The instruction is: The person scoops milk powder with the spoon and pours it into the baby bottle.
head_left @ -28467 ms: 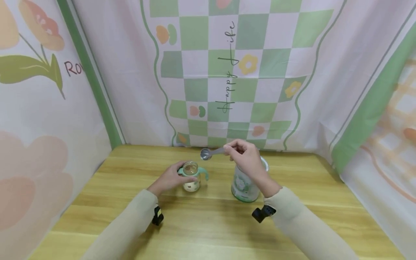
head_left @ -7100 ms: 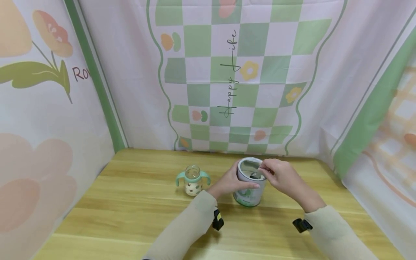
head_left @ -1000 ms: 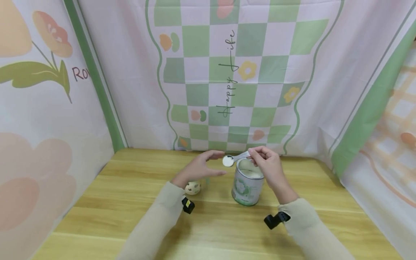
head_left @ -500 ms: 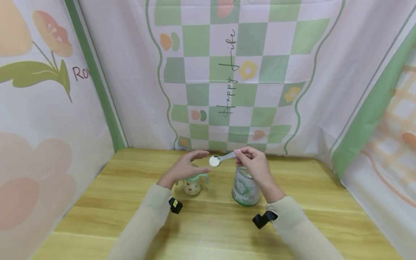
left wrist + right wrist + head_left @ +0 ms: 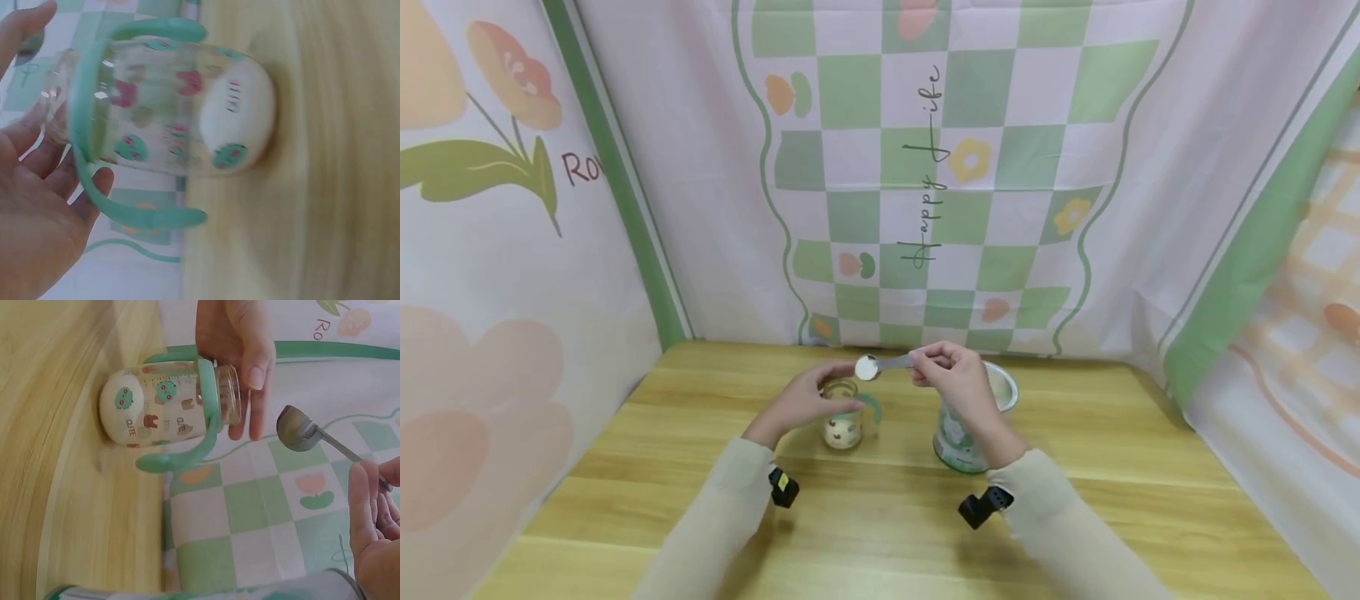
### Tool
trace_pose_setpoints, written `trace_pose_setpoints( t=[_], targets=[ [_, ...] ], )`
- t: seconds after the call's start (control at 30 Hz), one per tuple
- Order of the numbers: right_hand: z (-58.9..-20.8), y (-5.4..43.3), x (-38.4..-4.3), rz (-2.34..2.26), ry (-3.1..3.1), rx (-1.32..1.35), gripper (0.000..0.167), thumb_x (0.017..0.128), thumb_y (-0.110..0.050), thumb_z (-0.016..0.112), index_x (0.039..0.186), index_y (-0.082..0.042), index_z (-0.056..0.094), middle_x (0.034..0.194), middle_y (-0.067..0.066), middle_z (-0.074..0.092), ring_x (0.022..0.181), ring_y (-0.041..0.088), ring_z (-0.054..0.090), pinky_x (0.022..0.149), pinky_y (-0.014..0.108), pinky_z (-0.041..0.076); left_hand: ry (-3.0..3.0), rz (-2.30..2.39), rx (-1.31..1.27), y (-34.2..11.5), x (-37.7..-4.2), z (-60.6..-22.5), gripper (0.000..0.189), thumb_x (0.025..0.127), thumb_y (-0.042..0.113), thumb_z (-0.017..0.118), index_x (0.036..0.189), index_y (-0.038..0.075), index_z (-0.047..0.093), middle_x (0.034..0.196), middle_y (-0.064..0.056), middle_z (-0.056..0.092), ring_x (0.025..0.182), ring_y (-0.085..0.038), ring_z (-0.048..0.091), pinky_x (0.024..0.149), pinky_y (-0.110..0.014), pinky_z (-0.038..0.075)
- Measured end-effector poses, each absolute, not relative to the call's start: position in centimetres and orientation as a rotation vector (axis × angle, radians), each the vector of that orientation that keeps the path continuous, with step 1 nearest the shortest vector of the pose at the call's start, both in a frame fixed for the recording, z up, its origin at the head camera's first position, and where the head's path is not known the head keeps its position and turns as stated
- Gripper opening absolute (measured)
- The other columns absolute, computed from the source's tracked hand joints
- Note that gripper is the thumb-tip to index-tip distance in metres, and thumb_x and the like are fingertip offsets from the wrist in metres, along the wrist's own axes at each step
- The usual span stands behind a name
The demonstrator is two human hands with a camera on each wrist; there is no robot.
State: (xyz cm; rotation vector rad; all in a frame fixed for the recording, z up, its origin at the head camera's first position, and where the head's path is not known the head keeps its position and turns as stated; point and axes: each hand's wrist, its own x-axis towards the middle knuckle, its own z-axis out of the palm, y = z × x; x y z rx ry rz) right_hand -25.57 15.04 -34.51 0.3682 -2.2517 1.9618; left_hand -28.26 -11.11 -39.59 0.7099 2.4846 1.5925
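Note:
A clear baby bottle (image 5: 842,432) with a mint-green two-handled collar stands upright and lidless on the table, white powder in its bottom. My left hand (image 5: 801,404) is at its neck, thumb and fingers on either side; in the right wrist view these fingers (image 5: 256,412) look nearly straight. My right hand (image 5: 955,383) pinches the handle of a metal measuring spoon (image 5: 868,367). White powder fills the spoon's bowl, which hovers just right of and above the bottle's mouth. Below my right hand stands an uncovered powder can (image 5: 955,437), partly hidden by the wrist.
The wooden table (image 5: 880,517) reaches back to a checkered cloth backdrop (image 5: 917,208). Cloth panels (image 5: 490,250) also close in the left and right sides. A black wrist camera (image 5: 985,506) hangs under each sleeve.
Both hands have moved left over the last second, the right carrying the filled spoon from above the can towards the bottle. My left hand has come down to the bottle's neck.

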Motion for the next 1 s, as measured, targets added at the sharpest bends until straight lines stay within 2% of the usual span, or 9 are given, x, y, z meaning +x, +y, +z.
trace_pose_setpoints(
  t=[0.2,0.3,0.47,0.57,0.87,1.0],
  targets=[
    [-34.9,13.9,-25.6,1.906,-2.279,0.375,0.023,0.097,-0.020,0.070,0.104,0.002,0.069,0.088,0.012,0.073,0.088,0.036,0.071,0.077,0.033,0.059,2.524,1.569,0.561,-11.7,-28.0,-40.6,0.072,0.081,0.043,0.084,0.142,0.020,0.055,0.147,-0.002,0.051,0.140,-0.031,0.038,0.114,-0.055,0.028],
    [-35.1,13.4,-25.7,1.878,-2.278,0.380,0.022,0.097,-0.020,0.070,0.101,0.001,0.070,0.088,0.015,0.073,0.087,0.038,0.071,0.076,0.032,0.060,2.508,1.590,0.502,-11.8,-28.0,-41.1,0.073,0.079,0.046,0.085,0.141,0.022,0.056,0.144,-0.003,0.053,0.138,-0.031,0.042,0.113,-0.057,0.030],
    [-35.5,12.6,-25.7,1.779,-2.282,0.419,0.018,0.097,-0.020,0.070,0.098,-0.001,0.071,0.085,0.013,0.073,0.079,0.026,0.072,0.072,0.031,0.060,2.493,1.597,0.488,-12.1,-28.1,-41.7,0.075,0.079,0.044,0.085,0.143,0.019,0.055,0.134,-0.003,0.060,0.127,-0.027,0.052,0.108,-0.056,0.037],
    [-35.5,12.2,-25.5,1.678,-2.308,0.458,0.017,0.097,-0.021,0.070,0.097,-0.005,0.071,0.082,0.006,0.074,0.075,0.020,0.072,0.070,0.030,0.060,2.490,1.589,0.474,-12.2,-28.2,-42.0,0.077,0.079,0.043,0.085,0.143,0.017,0.054,0.130,-0.003,0.062,0.122,-0.026,0.055,0.106,-0.054,0.040],
    [-36.2,11.1,-25.3,1.391,-2.314,0.659,0.009,0.098,-0.016,0.069,0.093,-0.009,0.071,0.080,-0.001,0.073,0.071,0.019,0.071,0.059,0.027,0.056,2.485,1.573,0.444,-12.4,-28.2,-42.4,0.080,0.081,0.050,0.082,0.148,0.020,0.050,0.138,-0.004,0.058,0.127,-0.029,0.052,0.107,-0.059,0.037],
    [-36.5,10.7,-25.2,1.252,-2.301,0.716,0.008,0.096,-0.016,0.070,0.092,-0.010,0.071,0.079,0.000,0.073,0.068,0.013,0.069,0.057,0.024,0.055,2.478,1.584,0.450,-12.3,-28.2,-42.5,0.078,0.082,0.048,0.081,0.148,0.020,0.049,0.137,-0.004,0.058,0.126,-0.029,0.053,0.107,-0.058,0.038]
  ],
)
